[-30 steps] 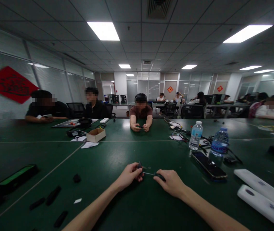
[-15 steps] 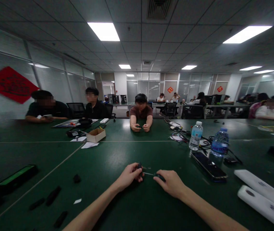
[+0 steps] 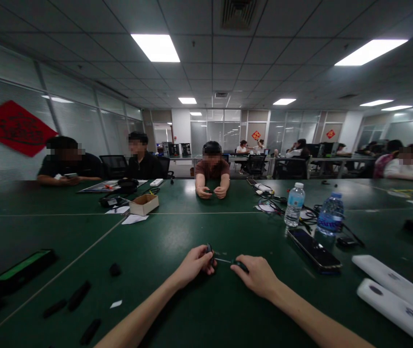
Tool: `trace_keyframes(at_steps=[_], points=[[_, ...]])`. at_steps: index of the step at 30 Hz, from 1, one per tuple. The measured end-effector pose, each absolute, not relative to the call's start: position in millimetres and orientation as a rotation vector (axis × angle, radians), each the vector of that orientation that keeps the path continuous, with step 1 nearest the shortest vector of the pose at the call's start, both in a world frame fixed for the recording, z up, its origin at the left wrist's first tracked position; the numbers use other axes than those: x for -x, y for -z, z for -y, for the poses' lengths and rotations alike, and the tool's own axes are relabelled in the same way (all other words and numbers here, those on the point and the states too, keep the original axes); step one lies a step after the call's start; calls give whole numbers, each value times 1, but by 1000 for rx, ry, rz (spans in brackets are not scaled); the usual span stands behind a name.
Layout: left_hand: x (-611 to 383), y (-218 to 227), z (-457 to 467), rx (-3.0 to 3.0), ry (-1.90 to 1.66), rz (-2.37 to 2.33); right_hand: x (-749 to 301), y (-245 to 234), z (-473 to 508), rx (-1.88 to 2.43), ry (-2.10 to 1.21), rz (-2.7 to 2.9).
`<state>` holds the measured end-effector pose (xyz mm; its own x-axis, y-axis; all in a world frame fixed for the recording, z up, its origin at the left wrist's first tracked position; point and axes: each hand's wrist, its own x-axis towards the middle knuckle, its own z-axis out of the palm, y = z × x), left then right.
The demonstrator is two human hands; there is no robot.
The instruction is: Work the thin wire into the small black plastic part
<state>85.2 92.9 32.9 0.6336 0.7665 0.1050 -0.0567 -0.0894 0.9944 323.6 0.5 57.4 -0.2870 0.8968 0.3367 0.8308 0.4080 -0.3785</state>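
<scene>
Screwdriver (image 3: pixel 241 266) is held at lower centre of the frame, its dark handle clamped by the fingers of the right hand (image 3: pixel 259 274); a small black part (image 3: pixel 210 250) is pinched between fingers of the left hand (image 3: pixel 195 262), contact with the shaft being unclear. Both seem light and stiff, best gripped by handle and outer edges. Right of centre, a smartphone (image 3: pixel 313 249) is seen on the bench (image 3: pixel 206 314).

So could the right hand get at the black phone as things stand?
Probably yes: nothing visible stands between the right hand and the phone, though that hand holds a dark-handled tool it might need to release first.
</scene>
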Motion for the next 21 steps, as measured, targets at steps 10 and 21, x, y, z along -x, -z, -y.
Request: trace_keyframes(at_steps=[10,21], points=[[-84,-31,-93,-1518,-759,-627,-322,-62,2,1517,-202,2177],[-87,-33,-89,-1600,-672,-623,-327,-54,-7,1607,-179,1987]])
